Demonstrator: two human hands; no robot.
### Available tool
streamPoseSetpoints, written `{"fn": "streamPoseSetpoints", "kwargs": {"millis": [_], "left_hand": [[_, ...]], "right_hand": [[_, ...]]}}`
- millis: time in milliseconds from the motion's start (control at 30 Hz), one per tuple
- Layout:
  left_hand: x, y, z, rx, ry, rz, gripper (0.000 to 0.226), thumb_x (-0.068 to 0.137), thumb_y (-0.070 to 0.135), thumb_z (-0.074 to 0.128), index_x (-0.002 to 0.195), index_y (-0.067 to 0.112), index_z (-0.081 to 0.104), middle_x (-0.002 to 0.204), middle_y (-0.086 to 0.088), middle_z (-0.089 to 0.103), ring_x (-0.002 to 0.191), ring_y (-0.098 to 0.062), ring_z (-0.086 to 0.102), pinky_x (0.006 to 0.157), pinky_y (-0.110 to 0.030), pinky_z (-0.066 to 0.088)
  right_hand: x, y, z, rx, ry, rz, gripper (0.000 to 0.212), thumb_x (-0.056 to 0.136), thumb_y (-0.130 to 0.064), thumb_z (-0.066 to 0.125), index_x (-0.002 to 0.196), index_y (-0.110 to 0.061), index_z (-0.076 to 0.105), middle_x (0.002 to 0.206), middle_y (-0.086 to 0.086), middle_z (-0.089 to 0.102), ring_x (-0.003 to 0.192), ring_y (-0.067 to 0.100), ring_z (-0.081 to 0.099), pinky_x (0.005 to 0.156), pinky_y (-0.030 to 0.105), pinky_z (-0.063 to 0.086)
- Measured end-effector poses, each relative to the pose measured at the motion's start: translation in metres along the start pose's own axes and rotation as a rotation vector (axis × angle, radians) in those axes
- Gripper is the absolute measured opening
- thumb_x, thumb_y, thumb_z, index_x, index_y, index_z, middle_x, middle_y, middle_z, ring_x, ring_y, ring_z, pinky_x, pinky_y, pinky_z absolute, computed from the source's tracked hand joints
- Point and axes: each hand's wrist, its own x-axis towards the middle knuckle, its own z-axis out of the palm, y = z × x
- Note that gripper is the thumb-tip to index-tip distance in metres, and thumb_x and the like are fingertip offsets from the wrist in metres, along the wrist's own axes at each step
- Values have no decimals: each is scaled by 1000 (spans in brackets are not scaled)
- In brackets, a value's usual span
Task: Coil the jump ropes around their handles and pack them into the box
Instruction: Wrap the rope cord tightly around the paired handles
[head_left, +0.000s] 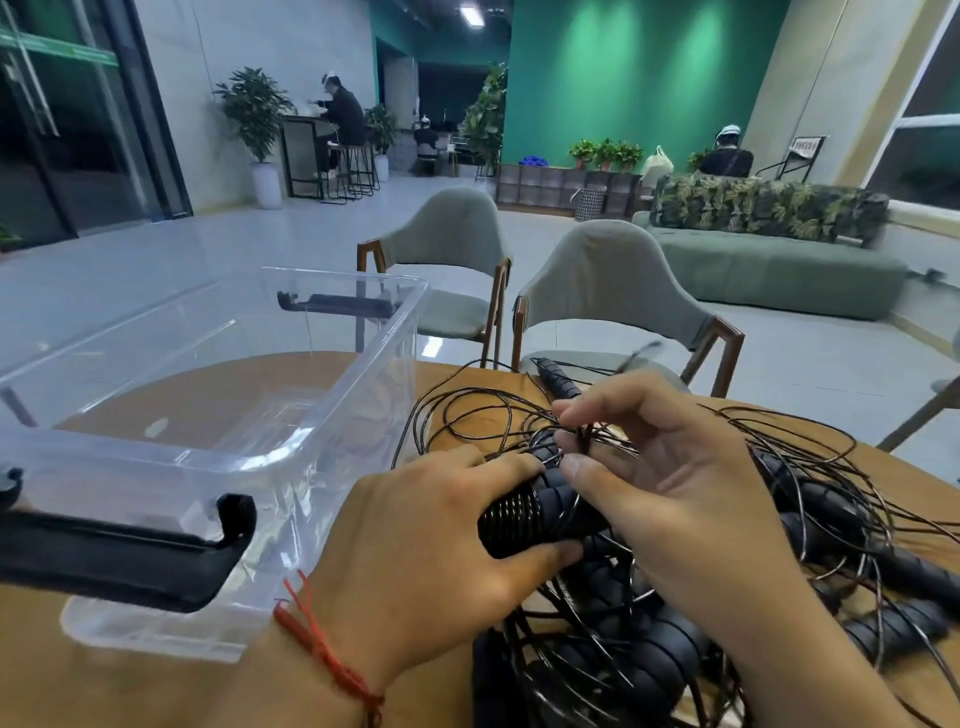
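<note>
Head view: left grip (431, 530) clasps handle (524, 512), axis slanting toward the far edge of the bench (78, 691).
Right grip (670, 467): pinches rope (586, 439) just beyond handle.
Box (374, 364): left, nearer left grip.

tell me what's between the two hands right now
In the head view: black jump rope handles, partly wrapped, gripped by the left hand; the right hand pinches loose cord just above them.
</note>
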Motion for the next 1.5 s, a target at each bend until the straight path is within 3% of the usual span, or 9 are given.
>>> {"fn": "streamPoseSetpoints", "kwargs": {"millis": [300,500,567,700,867,1067,1233,1400,1500], "left_hand": [[-7,-8,-10,-481,-8,206,60,79,71,77,133,47,62,114,27,73,100,6,71,84,-27,58],[-7,-5,-9,-751,16,140,70,80,63,75,143,51,46,107,10,78,92,-14,77,78,-32,60],[-6,-4,-7,-820,9,164,65,87,58,70,148,57,47,115,8,77,100,-19,76,85,-29,59],[-3,-1,-1,-1051,63,88,45,97,47,61,142,44,61,125,0,74,113,-21,72,92,-25,57],[1,4,-3,-1255,108,-130,31,99,50,57,122,34,70,101,-11,74,83,-31,74,62,-38,60],[7,3,3,-1364,162,-371,50,99,67,54,116,23,71,94,-26,74,68,-43,70,62,-56,55],[13,-3,10,-1391,198,-477,60,92,70,52,117,18,68,96,-28,73,69,-43,70,64,-56,54],[14,-5,10,-1302,216,-461,43,98,61,50,112,24,66,91,-24,74,68,-47,71,60,-58,56],[13,-3,11,-1164,246,-434,35,100,59,49,107,29,65,84,-13,75,66,-38,74,52,-47,60]], "right_hand": [[0,0,-15,430,-124,131,9,83,-5,72,89,-11,75,100,9,72,117,36,72,92,39,60],[-5,10,-17,423,-166,207,46,102,-25,35,108,-3,75,118,24,69,122,42,64,102,49,56],[-6,16,-17,447,-160,234,45,103,-31,42,114,-3,75,122,28,68,126,47,61,103,54,54],[-7,15,-10,100,-200,140,25,99,-22,63,117,-27,79,115,4,79,114,22,73,94,33,58],[-5,17,-3,-345,-73,56,19,101,-34,64,111,-39,80,105,-15,78,98,13,73,75,22,54],[-6,20,-5,-733,55,-22,20,100,-55,62,99,-40,76,92,-25,66,90,4,62,70,33,50],[-6,15,-3,-881,-17,-32,14,96,-50,68,105,-42,74,88,-26,65,87,0,60,72,32,55],[-5,4,0,-775,73,7,17,97,-48,68,104,-37,80,88,-26,72,87,-1,67,76,32,58],[-7,-2,4,-675,74,81,15,95,-48,70,96,-37,80,84,-23,73,85,2,69,73,32,57]]}}
